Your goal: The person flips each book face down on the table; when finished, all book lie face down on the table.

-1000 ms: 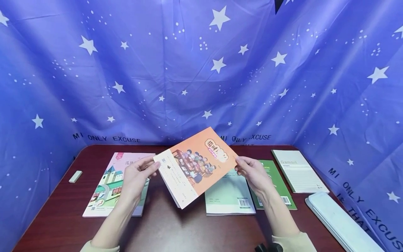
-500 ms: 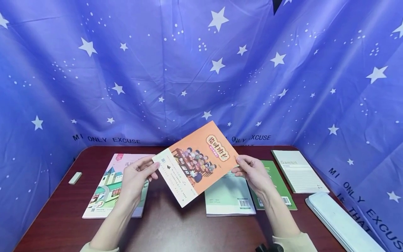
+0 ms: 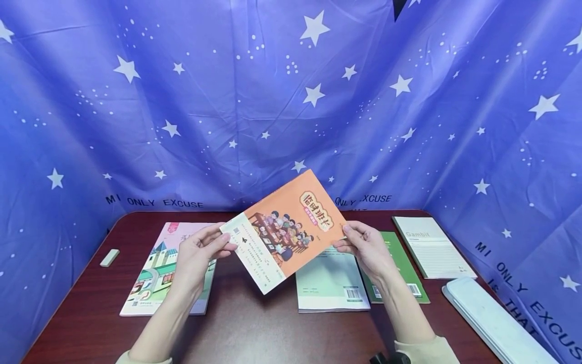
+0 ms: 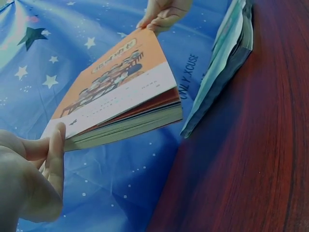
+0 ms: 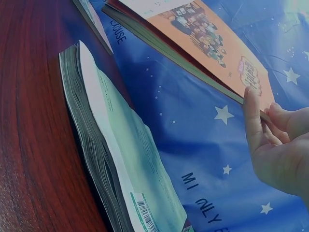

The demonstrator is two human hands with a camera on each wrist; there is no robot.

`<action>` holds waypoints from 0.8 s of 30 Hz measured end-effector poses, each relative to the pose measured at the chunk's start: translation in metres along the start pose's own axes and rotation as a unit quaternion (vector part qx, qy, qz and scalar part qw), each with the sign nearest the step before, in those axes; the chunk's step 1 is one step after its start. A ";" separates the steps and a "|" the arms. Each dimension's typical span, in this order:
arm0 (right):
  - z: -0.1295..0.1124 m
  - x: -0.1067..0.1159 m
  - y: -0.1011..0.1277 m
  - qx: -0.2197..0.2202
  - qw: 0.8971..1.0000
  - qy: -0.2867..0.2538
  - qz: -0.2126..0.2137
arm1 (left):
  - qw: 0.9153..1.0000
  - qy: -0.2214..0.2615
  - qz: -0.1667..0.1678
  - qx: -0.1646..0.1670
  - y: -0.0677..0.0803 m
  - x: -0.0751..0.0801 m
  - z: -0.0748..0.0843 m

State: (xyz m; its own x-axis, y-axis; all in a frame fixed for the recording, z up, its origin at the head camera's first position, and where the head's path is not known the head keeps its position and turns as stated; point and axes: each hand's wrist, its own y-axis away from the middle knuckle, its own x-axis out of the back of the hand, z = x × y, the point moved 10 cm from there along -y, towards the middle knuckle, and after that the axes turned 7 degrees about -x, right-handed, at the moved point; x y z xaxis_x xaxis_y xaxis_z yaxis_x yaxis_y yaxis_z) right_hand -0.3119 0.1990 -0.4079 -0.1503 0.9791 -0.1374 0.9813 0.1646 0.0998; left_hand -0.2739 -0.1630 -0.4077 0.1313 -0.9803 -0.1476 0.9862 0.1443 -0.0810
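An orange book [image 3: 287, 230] with a cartoon cover and a white strip hangs tilted in the air above the dark red table [image 3: 245, 328]. My left hand [image 3: 200, 253] pinches its near left corner, thumb on top [image 4: 53, 159]. My right hand [image 3: 364, 247] pinches the opposite right corner [image 5: 263, 121]. In the left wrist view the orange book [image 4: 120, 92] shows its page edges. The right wrist view has the orange book [image 5: 203, 34] above a pale green book [image 5: 125, 159].
On the table lie a pink book with buildings [image 3: 165, 268] at left, a pale green book [image 3: 332, 283], a dark green book [image 3: 400, 263], a "Gambit" notebook [image 3: 429, 247], a white case [image 3: 491, 318] at right, and an eraser [image 3: 109, 257]. Starry blue cloth [image 3: 291, 101] surrounds the table.
The orange book has risen slightly and tilted more upright between both hands. The hands keep their grip on its corners.
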 end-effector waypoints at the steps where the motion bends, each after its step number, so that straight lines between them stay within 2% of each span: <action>1: -0.001 -0.001 0.000 0.003 1.000 -0.002 -0.003 | 1.000 0.002 -0.001 -0.001 0.000 0.000 0.000; 7: -0.004 -0.004 0.001 0.021 0.999 -0.010 -0.022 | 1.000 0.023 -0.004 -0.018 0.000 -0.001 0.004; 16: -0.006 -0.005 0.001 0.033 0.998 -0.044 -0.029 | 0.996 0.066 -0.014 -0.056 0.002 -0.004 0.010; 24: -0.003 -0.006 0.001 0.013 0.996 -0.086 -0.024 | 0.996 0.067 -0.005 -0.050 0.002 -0.003 0.011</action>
State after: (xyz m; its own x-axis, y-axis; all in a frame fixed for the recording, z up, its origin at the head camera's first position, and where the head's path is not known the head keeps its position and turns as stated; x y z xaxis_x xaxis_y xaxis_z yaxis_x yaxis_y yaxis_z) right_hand -0.3105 0.1936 -0.4036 -0.1757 0.9349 -0.3085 0.9768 0.2044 0.0631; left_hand -0.2714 -0.1609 -0.3970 0.1008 -0.9557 -0.2764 0.9714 0.1546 -0.1802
